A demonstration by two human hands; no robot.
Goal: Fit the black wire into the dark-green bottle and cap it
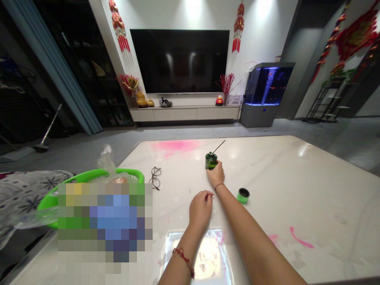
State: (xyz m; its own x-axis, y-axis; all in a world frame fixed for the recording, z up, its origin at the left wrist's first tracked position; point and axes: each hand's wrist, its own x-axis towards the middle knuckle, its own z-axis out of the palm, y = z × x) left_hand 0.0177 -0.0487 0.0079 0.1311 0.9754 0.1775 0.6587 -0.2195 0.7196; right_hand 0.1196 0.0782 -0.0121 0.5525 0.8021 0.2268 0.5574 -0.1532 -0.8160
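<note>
My right hand (216, 174) is closed around the lower part of a dark green glass bottle (211, 160), which stands upright on the pale table (297, 174). A thin black stick (219, 147) leans out of the bottle's neck toward the upper right. Nearer to me, my left hand (201, 209) lies on the table with its fingers curled in, and nothing shows between them. To the right of my right forearm sits a small green round piece (243, 195) with a dark hollow top.
Folded glasses (155, 178) lie left of the bottle. At the left edge a green basket (135, 173) holds plastic bags, partly hidden by a blurred patch. Pink stains (301, 238) mark the tabletop. Beyond stand a television (179, 61) and a fish tank (268, 85).
</note>
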